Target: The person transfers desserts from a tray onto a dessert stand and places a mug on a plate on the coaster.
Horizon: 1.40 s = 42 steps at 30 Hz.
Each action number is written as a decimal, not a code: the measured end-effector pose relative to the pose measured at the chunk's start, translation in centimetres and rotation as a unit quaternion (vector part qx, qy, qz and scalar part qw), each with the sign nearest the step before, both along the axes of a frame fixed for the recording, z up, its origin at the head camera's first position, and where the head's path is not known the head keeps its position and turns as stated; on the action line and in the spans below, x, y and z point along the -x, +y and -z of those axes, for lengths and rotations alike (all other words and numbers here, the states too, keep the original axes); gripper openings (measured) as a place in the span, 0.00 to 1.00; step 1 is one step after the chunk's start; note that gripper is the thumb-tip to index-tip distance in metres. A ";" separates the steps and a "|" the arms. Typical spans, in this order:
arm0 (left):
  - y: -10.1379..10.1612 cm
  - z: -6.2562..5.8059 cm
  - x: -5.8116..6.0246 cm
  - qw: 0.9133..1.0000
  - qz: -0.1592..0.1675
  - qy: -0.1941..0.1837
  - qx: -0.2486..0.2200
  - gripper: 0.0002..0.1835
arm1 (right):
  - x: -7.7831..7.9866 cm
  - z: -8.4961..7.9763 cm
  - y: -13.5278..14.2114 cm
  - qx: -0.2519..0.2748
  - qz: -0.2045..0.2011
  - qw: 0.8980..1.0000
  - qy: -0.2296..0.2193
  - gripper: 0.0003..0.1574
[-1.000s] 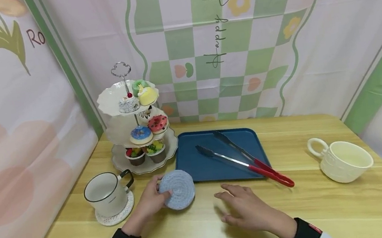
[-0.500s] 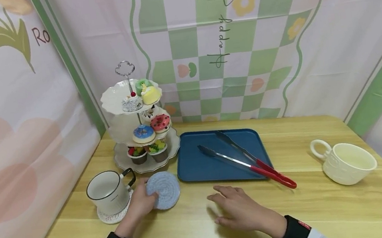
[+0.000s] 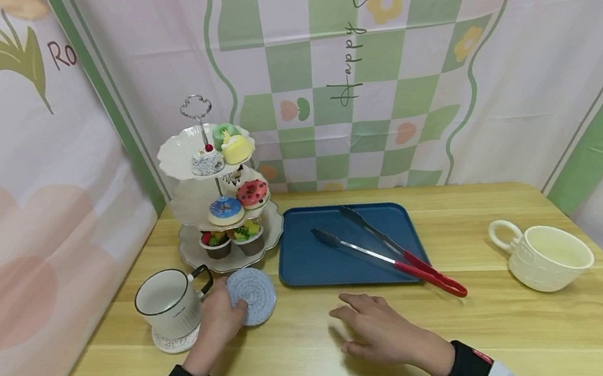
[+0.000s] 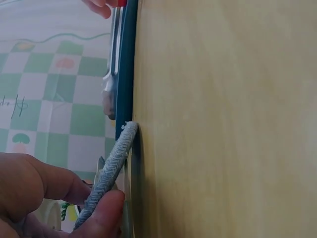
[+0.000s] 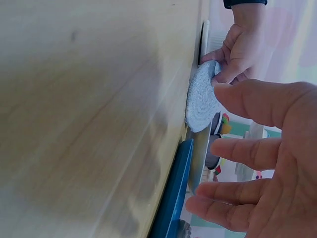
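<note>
My left hand (image 3: 219, 313) pinches a round blue-grey woven coaster (image 3: 255, 297) by its left edge, thumb on top. In the left wrist view the coaster (image 4: 111, 163) is tilted, its far edge right at the tabletop. Just left of that hand, a white enamel mug (image 3: 167, 307) with a black rim and handle stands on a white coaster (image 3: 173, 343). My right hand (image 3: 380, 333) hovers over the table in front of the tray, fingers spread and holding nothing; the right wrist view shows its fingers (image 5: 247, 153) extended.
A dark blue tray (image 3: 302, 264) carries red-handled tongs (image 3: 367, 249) whose handles reach over its front edge. Behind the mug stands a three-tier stand (image 3: 178, 160) with toy cakes, donuts and cupcakes. A cream cup (image 3: 548, 260) is at the right. Printed curtains back the wooden table (image 3: 302, 366).
My left hand has carried the blue-grey coaster left, away from the tray's front and close to the enamel mug. The right hand keeps nearly the same place and pose.
</note>
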<state>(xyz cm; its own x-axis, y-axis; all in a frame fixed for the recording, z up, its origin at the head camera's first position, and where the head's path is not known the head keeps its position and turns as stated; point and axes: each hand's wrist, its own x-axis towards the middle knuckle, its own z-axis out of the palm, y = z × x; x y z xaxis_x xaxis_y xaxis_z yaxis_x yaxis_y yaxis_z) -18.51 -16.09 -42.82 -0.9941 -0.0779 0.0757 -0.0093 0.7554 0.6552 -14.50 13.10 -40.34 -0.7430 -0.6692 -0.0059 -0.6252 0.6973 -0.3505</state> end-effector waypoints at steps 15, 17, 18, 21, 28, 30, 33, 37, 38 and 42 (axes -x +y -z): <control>-0.2 0.0 -0.4 0.998 0.006 -0.029 0.053 0.30 | 0.0 0.0 0.4 -0.001 -0.003 1.000 -0.004 0.30; -0.3 0.0 -0.4 0.997 0.010 -0.041 0.065 0.30 | -0.1 -0.1 0.4 -0.003 -0.004 1.000 -0.005 0.30; -0.3 0.0 -0.4 0.996 0.011 -0.047 0.073 0.30 | -0.1 -0.1 0.4 -0.004 -0.004 1.000 -0.006 0.30; -0.5 -0.1 -0.4 0.993 0.018 -0.063 0.098 0.31 | -0.1 -0.1 0.4 -0.006 -0.003 1.000 -0.008 0.30; -0.5 -0.5 -0.6 0.986 0.035 -0.086 0.137 0.27 | -0.1 0.0 0.5 -0.006 -0.007 1.000 -0.008 0.30; -0.5 -0.5 -0.6 0.985 0.035 -0.090 0.141 0.26 | -0.1 0.0 0.5 -0.006 -0.007 1.000 -0.006 0.30; -0.5 -0.6 -0.6 0.985 0.037 -0.094 0.142 0.26 | -0.1 0.0 0.5 -0.006 -0.007 1.000 -0.003 0.30; -0.4 -0.9 -0.6 0.984 0.042 -0.103 0.138 0.26 | -0.1 0.1 0.6 -0.008 -0.006 1.000 -0.001 0.30; -0.4 -1.0 -0.6 0.984 0.044 -0.107 0.137 0.26 | -0.1 0.1 0.6 -0.008 -0.005 1.000 0.000 0.30; -0.3 -1.1 -0.8 0.983 0.049 -0.114 0.139 0.28 | -0.3 -0.1 0.8 -0.003 0.001 1.000 0.001 0.30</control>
